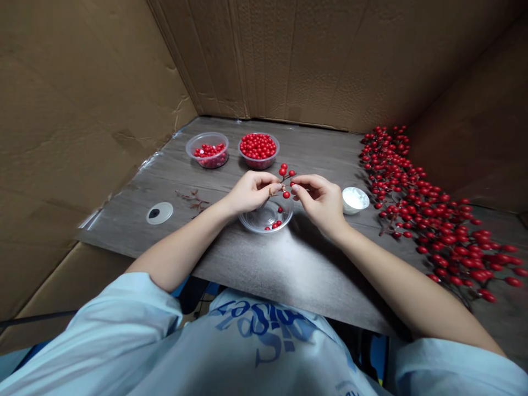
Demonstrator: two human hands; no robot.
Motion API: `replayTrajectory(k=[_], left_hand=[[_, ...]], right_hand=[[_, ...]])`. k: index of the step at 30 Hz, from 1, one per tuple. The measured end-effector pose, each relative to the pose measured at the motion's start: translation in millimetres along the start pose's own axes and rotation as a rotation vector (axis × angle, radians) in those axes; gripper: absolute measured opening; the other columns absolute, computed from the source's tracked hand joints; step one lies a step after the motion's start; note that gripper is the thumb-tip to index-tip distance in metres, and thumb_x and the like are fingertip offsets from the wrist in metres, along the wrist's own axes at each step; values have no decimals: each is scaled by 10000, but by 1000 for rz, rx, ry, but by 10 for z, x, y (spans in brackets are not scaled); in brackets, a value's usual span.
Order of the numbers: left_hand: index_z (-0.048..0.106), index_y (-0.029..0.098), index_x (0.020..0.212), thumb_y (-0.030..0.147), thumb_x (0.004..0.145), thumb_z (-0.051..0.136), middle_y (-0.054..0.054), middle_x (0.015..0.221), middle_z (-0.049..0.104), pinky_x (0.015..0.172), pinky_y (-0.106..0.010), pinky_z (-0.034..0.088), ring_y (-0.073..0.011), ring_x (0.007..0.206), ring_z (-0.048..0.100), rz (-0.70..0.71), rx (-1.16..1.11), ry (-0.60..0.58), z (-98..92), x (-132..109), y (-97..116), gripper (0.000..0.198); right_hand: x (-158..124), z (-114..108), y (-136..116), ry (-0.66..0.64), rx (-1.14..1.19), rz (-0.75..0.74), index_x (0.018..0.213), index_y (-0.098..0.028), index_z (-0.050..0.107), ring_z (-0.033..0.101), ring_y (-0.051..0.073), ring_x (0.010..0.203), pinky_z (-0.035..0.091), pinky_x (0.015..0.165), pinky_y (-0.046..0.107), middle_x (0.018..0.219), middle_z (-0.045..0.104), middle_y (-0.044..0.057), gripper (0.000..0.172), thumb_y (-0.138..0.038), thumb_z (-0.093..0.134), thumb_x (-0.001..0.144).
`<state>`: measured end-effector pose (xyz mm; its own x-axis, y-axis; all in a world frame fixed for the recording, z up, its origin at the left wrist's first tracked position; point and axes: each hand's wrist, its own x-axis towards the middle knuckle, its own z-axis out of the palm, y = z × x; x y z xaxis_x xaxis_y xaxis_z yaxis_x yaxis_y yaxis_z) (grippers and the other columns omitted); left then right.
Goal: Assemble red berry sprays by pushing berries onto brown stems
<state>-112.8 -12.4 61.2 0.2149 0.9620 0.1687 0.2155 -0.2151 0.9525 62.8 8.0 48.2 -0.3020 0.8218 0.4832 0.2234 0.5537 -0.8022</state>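
My left hand [249, 191] is closed in a pinch round the stem of a small sprig of red berries [286, 175], which it holds just above a clear shallow dish [251, 220]. My right hand [319, 199] is closed too, its fingertips pinching at a berry on the same sprig. A few loose red berries lie in the dish under both hands.
Two clear tubs of red berries [208, 149] [258, 148] stand at the back of the grey tabletop [289, 264]. A small white cup [355, 199] sits right of my hands. A long heap of berry branches [433, 214] lies along the right. A clear lid [159, 213] and bare twigs [194, 200] lie left. Cardboard walls surround the table.
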Motion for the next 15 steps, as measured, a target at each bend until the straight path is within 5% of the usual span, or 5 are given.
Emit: replayTrajectory(k=[15], left_hand=[[562, 101, 666, 350, 725, 505, 20, 565, 426, 503, -192, 273, -60, 527, 339, -23, 234, -106, -106, 43, -131, 262]], right_hand=[[-135, 134, 138, -17, 11, 24, 839, -162, 664, 638, 144, 709, 514, 674, 288, 824, 693, 46, 110, -202, 571, 797]])
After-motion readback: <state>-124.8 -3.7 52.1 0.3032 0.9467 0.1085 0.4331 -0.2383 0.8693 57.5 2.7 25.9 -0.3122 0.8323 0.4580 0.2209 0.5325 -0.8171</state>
